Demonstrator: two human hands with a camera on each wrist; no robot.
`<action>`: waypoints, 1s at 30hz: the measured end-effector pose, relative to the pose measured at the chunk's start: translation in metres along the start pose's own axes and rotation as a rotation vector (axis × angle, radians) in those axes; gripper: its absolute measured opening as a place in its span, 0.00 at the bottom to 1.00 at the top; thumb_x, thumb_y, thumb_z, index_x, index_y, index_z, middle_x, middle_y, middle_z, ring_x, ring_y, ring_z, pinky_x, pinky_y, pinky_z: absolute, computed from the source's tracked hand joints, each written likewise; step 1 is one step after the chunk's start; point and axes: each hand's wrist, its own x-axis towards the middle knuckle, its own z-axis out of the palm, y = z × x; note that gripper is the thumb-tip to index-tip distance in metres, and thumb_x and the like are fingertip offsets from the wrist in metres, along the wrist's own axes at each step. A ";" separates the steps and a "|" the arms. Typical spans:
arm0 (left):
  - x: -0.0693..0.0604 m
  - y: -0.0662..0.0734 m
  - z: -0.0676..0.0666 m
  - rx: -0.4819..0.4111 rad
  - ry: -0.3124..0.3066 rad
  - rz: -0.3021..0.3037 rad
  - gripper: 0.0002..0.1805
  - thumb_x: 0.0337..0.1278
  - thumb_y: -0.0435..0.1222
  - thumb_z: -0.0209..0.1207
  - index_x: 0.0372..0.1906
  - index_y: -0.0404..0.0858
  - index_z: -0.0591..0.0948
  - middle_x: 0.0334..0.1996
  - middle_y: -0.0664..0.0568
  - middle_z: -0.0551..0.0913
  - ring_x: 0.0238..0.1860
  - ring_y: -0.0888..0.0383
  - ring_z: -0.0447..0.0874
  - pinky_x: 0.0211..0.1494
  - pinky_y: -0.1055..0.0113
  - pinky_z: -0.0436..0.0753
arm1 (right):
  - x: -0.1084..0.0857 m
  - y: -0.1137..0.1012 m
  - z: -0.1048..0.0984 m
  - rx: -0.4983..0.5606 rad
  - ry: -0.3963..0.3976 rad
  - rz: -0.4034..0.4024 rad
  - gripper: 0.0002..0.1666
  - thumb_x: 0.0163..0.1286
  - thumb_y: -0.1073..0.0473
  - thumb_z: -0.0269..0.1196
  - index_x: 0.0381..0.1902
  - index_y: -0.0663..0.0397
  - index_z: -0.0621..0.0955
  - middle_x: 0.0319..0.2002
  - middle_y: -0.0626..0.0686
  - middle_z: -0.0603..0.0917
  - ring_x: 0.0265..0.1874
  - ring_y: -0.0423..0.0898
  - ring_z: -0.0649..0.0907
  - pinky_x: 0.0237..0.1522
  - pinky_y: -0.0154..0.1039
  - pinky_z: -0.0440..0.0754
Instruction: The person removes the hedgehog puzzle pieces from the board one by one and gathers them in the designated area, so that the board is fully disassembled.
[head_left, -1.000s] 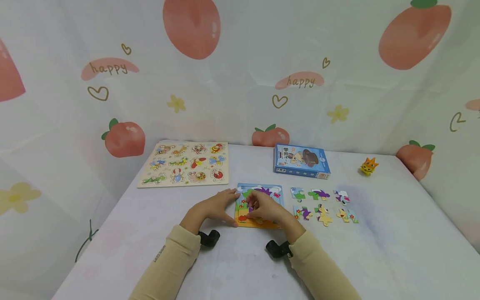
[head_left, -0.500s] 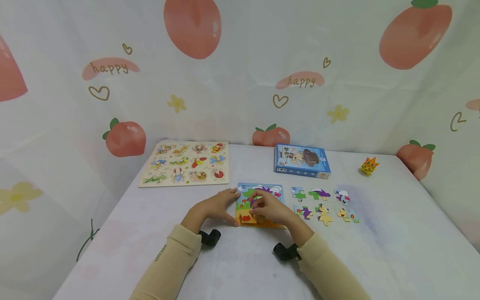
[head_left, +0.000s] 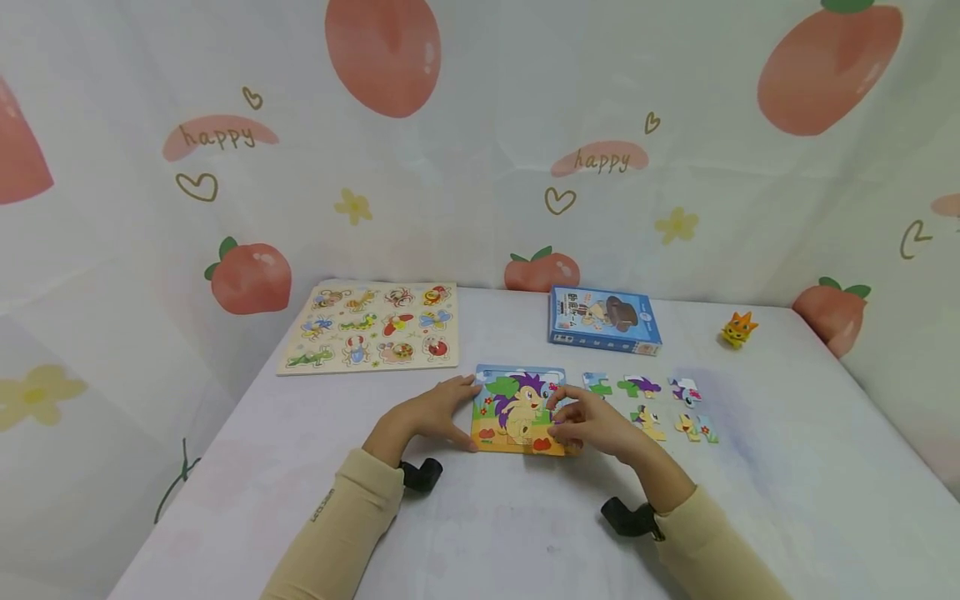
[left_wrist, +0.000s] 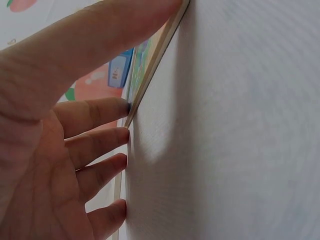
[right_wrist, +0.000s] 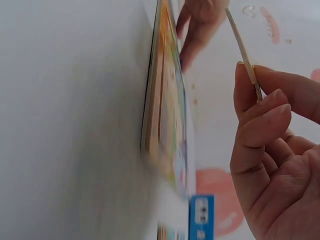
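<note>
A flat jigsaw puzzle board (head_left: 517,400) shows a purple-spined hedgehog picture. My left hand (head_left: 435,415) lies along its left edge, thumb and fingers spread; in the left wrist view the thumb (left_wrist: 115,30) touches the board's edge. Above the board's right side, my right hand (head_left: 592,421) pinches a thin puzzle piece (right_wrist: 242,45) between thumb and fingertips. That piece appears edge-on in the right wrist view, so its picture is hidden. Loose puzzle pieces lie right of the board, among them a green one (head_left: 597,383) and a yellow one (head_left: 651,423). My right hand covers part of this area.
At the back left lies a wooden insect puzzle (head_left: 371,327). A blue box (head_left: 604,321) lies behind the board, and a small orange-and-yellow figurine (head_left: 739,330) stands at the back right. A fruit-printed cloth (head_left: 480,167) hangs behind the white table (head_left: 487,533).
My right hand has moved right across the board with the puzzle piece, uncovering the hedgehog picture. My left hand has stayed at the left edge.
</note>
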 end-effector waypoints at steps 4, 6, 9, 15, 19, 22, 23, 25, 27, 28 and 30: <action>0.000 0.000 0.000 -0.004 0.003 0.005 0.51 0.37 0.48 0.72 0.71 0.44 0.60 0.74 0.51 0.51 0.75 0.48 0.43 0.74 0.48 0.53 | -0.015 0.009 -0.013 -0.033 0.021 0.005 0.20 0.62 0.59 0.64 0.47 0.62 0.70 0.27 0.51 0.79 0.18 0.43 0.71 0.23 0.32 0.73; 0.000 0.000 0.000 -0.005 0.003 0.000 0.52 0.37 0.48 0.72 0.71 0.45 0.60 0.74 0.51 0.50 0.75 0.49 0.43 0.74 0.48 0.53 | -0.022 0.013 -0.018 -0.038 0.032 0.011 0.22 0.61 0.59 0.64 0.48 0.63 0.70 0.28 0.52 0.79 0.19 0.42 0.72 0.22 0.31 0.73; 0.000 0.000 0.000 -0.003 0.002 -0.007 0.52 0.37 0.48 0.72 0.71 0.45 0.60 0.74 0.52 0.50 0.75 0.49 0.43 0.74 0.48 0.53 | -0.033 0.016 -0.024 -0.036 0.044 0.017 0.23 0.61 0.58 0.65 0.48 0.63 0.70 0.29 0.54 0.79 0.19 0.42 0.72 0.22 0.31 0.74; 0.001 -0.001 0.001 -0.010 0.000 -0.004 0.51 0.38 0.48 0.72 0.71 0.44 0.60 0.74 0.51 0.50 0.75 0.49 0.42 0.74 0.48 0.52 | -0.050 0.025 -0.031 -0.044 0.050 0.043 0.24 0.60 0.56 0.65 0.49 0.63 0.70 0.30 0.53 0.79 0.20 0.42 0.73 0.22 0.31 0.74; 0.001 0.000 0.001 -0.003 0.005 -0.005 0.52 0.37 0.48 0.72 0.71 0.44 0.60 0.74 0.51 0.51 0.75 0.49 0.42 0.74 0.49 0.52 | -0.056 0.034 -0.034 -0.036 0.042 0.069 0.25 0.60 0.55 0.66 0.49 0.64 0.70 0.30 0.52 0.79 0.21 0.42 0.74 0.22 0.32 0.74; 0.001 0.000 0.001 -0.002 0.009 -0.006 0.52 0.37 0.48 0.73 0.70 0.44 0.60 0.74 0.51 0.51 0.75 0.49 0.43 0.74 0.48 0.53 | -0.058 0.040 -0.036 -0.032 0.029 0.071 0.26 0.60 0.55 0.66 0.48 0.64 0.70 0.29 0.52 0.79 0.21 0.41 0.73 0.22 0.31 0.73; 0.002 0.000 0.001 -0.001 0.009 -0.007 0.52 0.37 0.48 0.73 0.71 0.44 0.60 0.74 0.51 0.51 0.75 0.49 0.43 0.74 0.48 0.53 | -0.058 0.041 -0.036 -0.032 0.028 0.071 0.26 0.60 0.55 0.66 0.48 0.65 0.70 0.29 0.52 0.79 0.21 0.41 0.73 0.22 0.31 0.73; 0.001 0.000 0.001 0.001 0.006 -0.008 0.52 0.37 0.48 0.72 0.71 0.44 0.60 0.74 0.51 0.51 0.75 0.49 0.43 0.74 0.48 0.53 | -0.058 0.045 -0.036 -0.023 0.023 0.076 0.25 0.60 0.56 0.66 0.48 0.65 0.70 0.28 0.52 0.79 0.21 0.41 0.74 0.23 0.31 0.73; 0.001 0.000 0.001 0.001 0.004 -0.008 0.52 0.37 0.48 0.72 0.71 0.44 0.60 0.74 0.51 0.51 0.75 0.49 0.42 0.74 0.48 0.52 | -0.057 0.047 -0.036 -0.020 0.017 0.076 0.24 0.60 0.56 0.65 0.48 0.65 0.70 0.28 0.51 0.79 0.23 0.41 0.75 0.24 0.31 0.74; 0.001 0.000 0.001 0.003 0.003 -0.008 0.51 0.37 0.48 0.72 0.71 0.44 0.60 0.74 0.51 0.51 0.75 0.49 0.42 0.74 0.49 0.52 | -0.057 0.049 -0.036 -0.021 0.016 0.075 0.24 0.60 0.57 0.65 0.47 0.66 0.71 0.29 0.51 0.79 0.24 0.41 0.75 0.24 0.31 0.75; 0.001 0.000 0.001 0.004 0.002 -0.009 0.51 0.37 0.48 0.72 0.71 0.44 0.60 0.74 0.51 0.51 0.75 0.49 0.42 0.74 0.49 0.52 | -0.056 0.051 -0.035 -0.029 0.015 0.063 0.23 0.60 0.58 0.65 0.47 0.67 0.71 0.29 0.52 0.78 0.24 0.41 0.75 0.24 0.31 0.75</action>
